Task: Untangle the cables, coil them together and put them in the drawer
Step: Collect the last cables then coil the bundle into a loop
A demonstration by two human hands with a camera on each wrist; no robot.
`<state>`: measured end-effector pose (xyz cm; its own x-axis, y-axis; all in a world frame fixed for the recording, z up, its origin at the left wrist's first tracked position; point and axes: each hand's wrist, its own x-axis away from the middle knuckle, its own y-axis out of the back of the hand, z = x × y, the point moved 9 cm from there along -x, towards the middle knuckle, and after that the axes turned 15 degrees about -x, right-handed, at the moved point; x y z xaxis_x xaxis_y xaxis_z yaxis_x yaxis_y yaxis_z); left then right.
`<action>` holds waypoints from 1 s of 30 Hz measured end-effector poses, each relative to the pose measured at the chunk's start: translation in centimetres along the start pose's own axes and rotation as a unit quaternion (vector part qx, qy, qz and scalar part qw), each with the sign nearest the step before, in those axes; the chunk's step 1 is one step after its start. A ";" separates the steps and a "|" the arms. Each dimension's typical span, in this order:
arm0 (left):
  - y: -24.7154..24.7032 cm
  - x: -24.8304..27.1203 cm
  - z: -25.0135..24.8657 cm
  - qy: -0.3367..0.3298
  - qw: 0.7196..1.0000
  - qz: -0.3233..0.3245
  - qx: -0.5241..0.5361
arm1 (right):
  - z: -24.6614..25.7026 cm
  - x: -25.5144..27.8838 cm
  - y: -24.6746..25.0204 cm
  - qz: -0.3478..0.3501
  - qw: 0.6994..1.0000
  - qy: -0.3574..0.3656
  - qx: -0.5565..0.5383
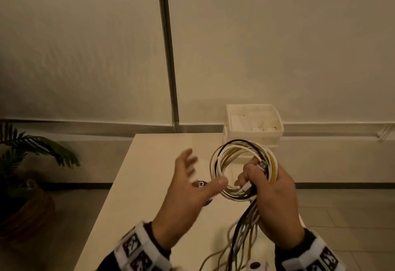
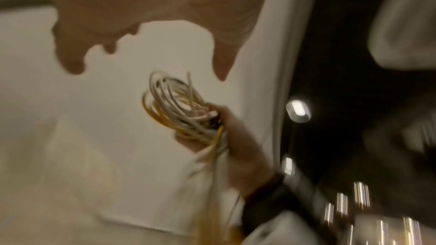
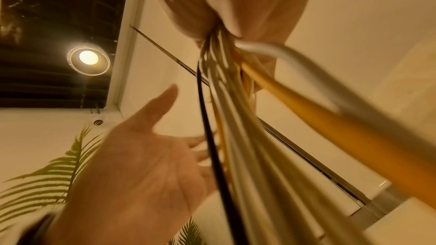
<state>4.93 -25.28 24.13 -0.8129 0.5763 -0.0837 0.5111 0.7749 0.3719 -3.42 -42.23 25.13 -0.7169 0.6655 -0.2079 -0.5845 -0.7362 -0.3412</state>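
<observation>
A coil of white, yellow and black cables [image 1: 226,159] [image 2: 172,105] is held up above the table. My right hand [image 1: 271,187] [image 2: 235,142] grips the coil at its lower right, fingers curled round the strands, a USB plug [image 1: 261,166] sticking out by the thumb. The loose cable tails [image 1: 241,236] [image 3: 235,128] hang down from that fist toward the table's near edge. My left hand [image 1: 190,185] [image 3: 141,156] is spread just left of the coil, fingers straight, holding nothing. The white drawer unit [image 1: 254,134] stands behind the coil with its top drawer pulled out.
The white table [image 1: 149,185] carries a dark round sticker [image 1: 201,184] under my left hand. A potted palm [image 1: 32,146] stands on the floor at the left. A white block [image 1: 256,266] shows at the bottom edge. A wall with a metal strip [image 1: 168,57] lies behind.
</observation>
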 end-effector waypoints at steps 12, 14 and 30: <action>-6.4 -1.0 -2.9 -0.200 0.837 -0.007 -0.508 | -0.3 -1.1 -3.5 -0.014 0.995 -0.089 -0.035; -6.5 -1.7 -2.0 -0.196 0.848 -0.018 -0.492 | -0.8 -0.6 -3.4 -0.041 0.991 -0.116 -0.061; -5.4 -2.8 2.4 -0.133 0.915 0.150 -0.349 | -1.1 1.6 2.5 0.026 0.975 -0.219 0.021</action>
<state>5.11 -30.40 20.11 -0.5208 0.8510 -0.0683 0.3224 0.2702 0.9072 -5.60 -42.91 22.92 -0.8338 0.5180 0.1910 -0.5521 -0.7775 -0.3013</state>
